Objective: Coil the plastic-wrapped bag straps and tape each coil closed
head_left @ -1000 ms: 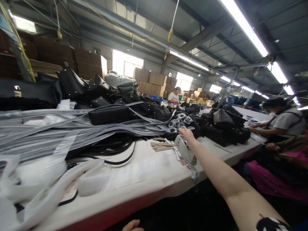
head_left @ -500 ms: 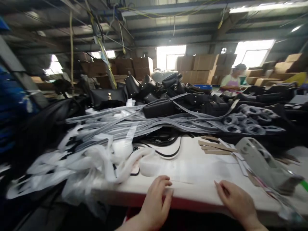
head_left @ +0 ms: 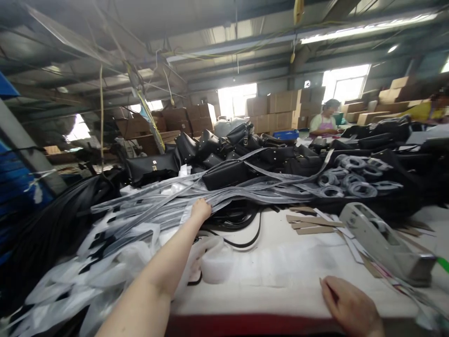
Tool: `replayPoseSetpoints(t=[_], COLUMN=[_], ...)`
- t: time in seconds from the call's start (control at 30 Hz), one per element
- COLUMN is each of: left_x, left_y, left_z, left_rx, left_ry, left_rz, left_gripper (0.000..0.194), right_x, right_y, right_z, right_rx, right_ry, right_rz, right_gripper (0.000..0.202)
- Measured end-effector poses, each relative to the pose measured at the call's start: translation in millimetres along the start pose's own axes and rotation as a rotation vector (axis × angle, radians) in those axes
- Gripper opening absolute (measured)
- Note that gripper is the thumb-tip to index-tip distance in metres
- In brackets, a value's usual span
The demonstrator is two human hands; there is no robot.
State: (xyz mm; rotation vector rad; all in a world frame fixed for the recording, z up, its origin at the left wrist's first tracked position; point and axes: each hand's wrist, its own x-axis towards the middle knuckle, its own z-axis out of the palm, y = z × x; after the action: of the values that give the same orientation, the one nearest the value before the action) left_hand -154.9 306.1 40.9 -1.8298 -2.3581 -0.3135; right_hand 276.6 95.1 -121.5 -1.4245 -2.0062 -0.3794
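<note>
My left hand is stretched forward over the table, at the near edge of a bundle of long plastic-wrapped straps. Its fingers are curled down and what they grip, if anything, is hidden. Just right of it lie coiled black straps. Crumpled translucent wrapping lies left of the forearm. My right hand rests at the front edge of the table, loosely bent, with a gap between thumb and fingers and nothing visible in it. A flat translucent white sheet spreads between the hands.
A grey tape dispenser stands at the right, beside brown card strips. Black bags are heaped behind the straps. Rolled wrapped straps lie at the back right. Beyond, a person in a pink apron sits near cardboard boxes.
My left hand has moved forward and left from the table's front edge to the straps. My right hand has shifted slightly down and right in view. The camera view has turned a little right.
</note>
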Motion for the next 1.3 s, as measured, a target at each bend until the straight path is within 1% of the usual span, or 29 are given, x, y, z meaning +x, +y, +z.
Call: replayPoseSetpoints(t=[0.1, 0.23, 0.33, 0.4, 0.47, 0.57, 0.67, 0.77, 0.8, 0.83, 0.87, 0.9, 0.93, 0.97, 1.0, 1.07, 1.13, 1.17, 1.2, 1.23, 1.27, 1.3], left_x=[-3.2, -21.7, -31.8, -32.7, -29.9, -25.1, -24.1, -23.8, -25.2, -29.1, -37.0, -49.8, -67.9, -91.2, -118.7, -180.4, -239.6, -264.5, -284.9, -300.1, -310.0, -314.6], left_y=[0.9, 3.1, -1.1, -8.7, -18.5, -30.9, -32.4, -19.3, -10.9, -0.4, 12.0, 25.7, 40.2, 54.7, 68.6, 93.0, 110.6, 116.3, 119.8, 121.2, 120.6, 117.9], left_z=[-1.3, -11.8, -19.7, -23.7, -27.1, -33.1, -41.7, -54.1, -59.3, -65.1, -71.4, -77.8, -84.0, -89.2, -92.9, -93.0, -81.3, -71.4, -59.9, -47.6, -35.5, -24.5], left_rx=[0.031, 0.063, 0.089, 0.108, 0.122, 0.133, 0.145, 0.148, 0.136, 0.098, 0.025, -0.074, -0.195, -0.314, -0.392, -0.497, -0.554, -0.576, -0.593, -0.59, -0.575, -0.543], left_ry=[-0.034, -0.016, -0.006, -0.032, -0.087, -0.18, -0.198, -0.146, -0.098, -0.007, 0.112, 0.246, 0.379, 0.465, 0.502, 0.5, 0.451, 0.418, 0.387, 0.344, 0.301, 0.255], left_rz=[-0.027, 0.029, 0.048, 0.023, -0.01, -0.026, 0.011, 0.063, 0.079, 0.103, 0.144, 0.212, 0.313, 0.449, 0.625, 0.991, 1.265, 1.32, 1.376, 1.399, 1.395, 1.376], left_gripper=[0.037, 0.027, 0.029, 0.032, 0.036, 0.029, 0.022, 0.02, 0.021, 0.022, 0.023, 0.022, 0.02, 0.015, 0.012, 0.009, 0.019, 0.019, 0.02, 0.02, 0.021, 0.022], right_x=[1.3, 2.2, 2.4, 2.5, 2.9, 4.9, 7.2, 9.6, 10.7, 12.1, 13.8, 16.1, 19.1, 23.1, 28.3, 42.2, 59.1, 67.7, 75.7, 83.0, 89.4, 94.8], right_y=[-3.2, -4.8, -5.9, -7.1, -8.7, -11.6, -15.6, -20.3, -21.7, -22.9, -24.0, -25.0, -25.9, -26.9, -27.8, -29.9, -32.6, -34.2, -35.7, -37.1, -38.1, -38.6], right_z=[-1.6, -3.0, -3.4, -3.4, -3.2, -3.8, -7.1, -10.5, -11.1, -11.5, -12.2, -13.6, -16.1, -20.0, -25.5, -41.2, -60.1, -69.1, -76.9, -83.1, -87.8, -91.1], right_rx=[-0.002, -0.001, -0.017, -0.038, -0.053, -0.061, -0.071, -0.065, -0.054, -0.037, -0.008, 0.04, 0.122, 0.268, 0.46, 0.862, 1.278, 1.47, 1.639, 1.781, 1.859, 1.864], right_ry=[0.004, -0.009, -0.028, -0.033, -0.04, -0.049, -0.053, -0.075, -0.093, -0.112, -0.13, -0.142, -0.149, -0.161, -0.181, -0.244, -0.319, -0.361, -0.397, -0.409, -0.394, -0.359], right_rz=[0.023, 0.032, 0.053, 0.078, 0.102, 0.132, 0.162, 0.193, 0.21, 0.232, 0.265, 0.312, 0.379, 0.473, 0.577, 0.74, 0.825, 0.859, 0.915, 1.006, 1.111, 1.206], right_gripper=[0.033, 0.033, 0.033, 0.033, 0.033, 0.032, 0.031, 0.029, 0.028, 0.027, 0.027, 0.028, 0.03, 0.033, 0.037, 0.049, 0.062, 0.066, 0.064, 0.056, 0.044, 0.029])
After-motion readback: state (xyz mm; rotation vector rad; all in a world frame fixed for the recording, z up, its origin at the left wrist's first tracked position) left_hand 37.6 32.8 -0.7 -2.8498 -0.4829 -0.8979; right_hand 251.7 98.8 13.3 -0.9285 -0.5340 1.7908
